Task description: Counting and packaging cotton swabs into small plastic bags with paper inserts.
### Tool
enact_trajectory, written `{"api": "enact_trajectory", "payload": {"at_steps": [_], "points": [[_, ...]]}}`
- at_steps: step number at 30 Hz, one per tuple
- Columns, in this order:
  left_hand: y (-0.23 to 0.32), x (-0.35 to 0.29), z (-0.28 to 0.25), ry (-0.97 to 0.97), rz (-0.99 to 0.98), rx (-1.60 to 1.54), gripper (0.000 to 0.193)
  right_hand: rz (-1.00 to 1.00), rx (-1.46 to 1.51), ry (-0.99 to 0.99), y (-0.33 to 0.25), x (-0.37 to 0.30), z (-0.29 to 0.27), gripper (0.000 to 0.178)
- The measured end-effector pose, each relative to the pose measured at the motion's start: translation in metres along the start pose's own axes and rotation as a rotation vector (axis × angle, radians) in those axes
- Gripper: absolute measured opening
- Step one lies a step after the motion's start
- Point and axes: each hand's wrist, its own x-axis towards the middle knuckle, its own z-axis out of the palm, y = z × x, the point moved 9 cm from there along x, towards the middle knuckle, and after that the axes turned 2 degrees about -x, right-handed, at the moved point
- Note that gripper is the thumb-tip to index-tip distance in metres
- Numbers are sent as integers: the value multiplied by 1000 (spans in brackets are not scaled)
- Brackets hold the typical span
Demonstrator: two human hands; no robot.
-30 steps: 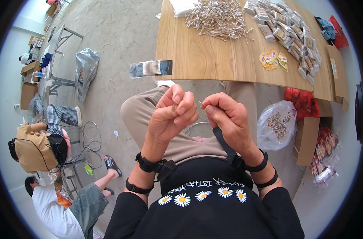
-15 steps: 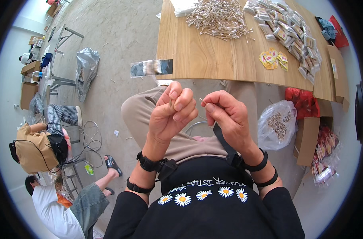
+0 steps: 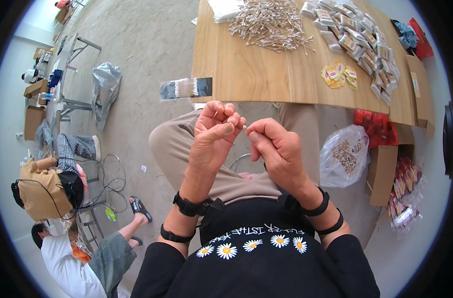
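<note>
In front of my lap, my right hand (image 3: 278, 151) pinches a cotton swab (image 3: 246, 127) between thumb and forefinger. Only its pale tip shows, pointing toward my left hand; the rest is hidden in the fingers. My left hand (image 3: 210, 136) is raised beside it, fingers loosely curled and thumb held apart, with nothing visible in its grasp. Its fingertips are close to the swab's tip; whether they touch, I cannot tell. Beyond my hands, a row of cotton swabs (image 3: 186, 88) lies in a clear and dark packet (image 3: 205, 87) jutting over the wooden table's left edge.
On the table (image 3: 266, 74) are a heap of loose swabs (image 3: 271, 22), small yellow cards (image 3: 338, 75) and many packed bundles (image 3: 358, 39). To the right, a clear bag of swabs (image 3: 346, 154) stands by a cardboard box (image 3: 384, 174). At left, a co-worker (image 3: 70, 263) sits.
My left hand has loosened, its thumb parting from the curled fingers. My right hand has moved slightly left with the swab, closing the gap between my hands.
</note>
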Motion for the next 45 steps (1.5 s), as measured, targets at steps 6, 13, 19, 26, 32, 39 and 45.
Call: {"api": "enact_trajectory", "payload": {"at_steps": [6, 13, 19, 26, 32, 39, 45], "points": [[-1, 3, 1, 33, 57, 68, 37, 15, 25, 17, 2, 3, 2, 8], [7, 1, 10, 58, 147, 175, 38, 70, 54, 66, 7, 3, 1, 10], [20, -3, 17, 81, 273, 331, 37, 84, 65, 111, 8, 2, 0, 11], [21, -8, 19, 146, 282, 429, 36, 11, -56, 209, 4, -2, -4, 6], [19, -6, 13, 153, 177, 434, 36, -149, -207, 214, -7, -1, -6, 2], [14, -4, 9, 140, 76, 430, 34, -259, -291, 188, -16, 1, -7, 3], [-12, -11, 7, 129, -97, 341, 33, -351, -277, 226, -28, 4, -5, 3]]}}
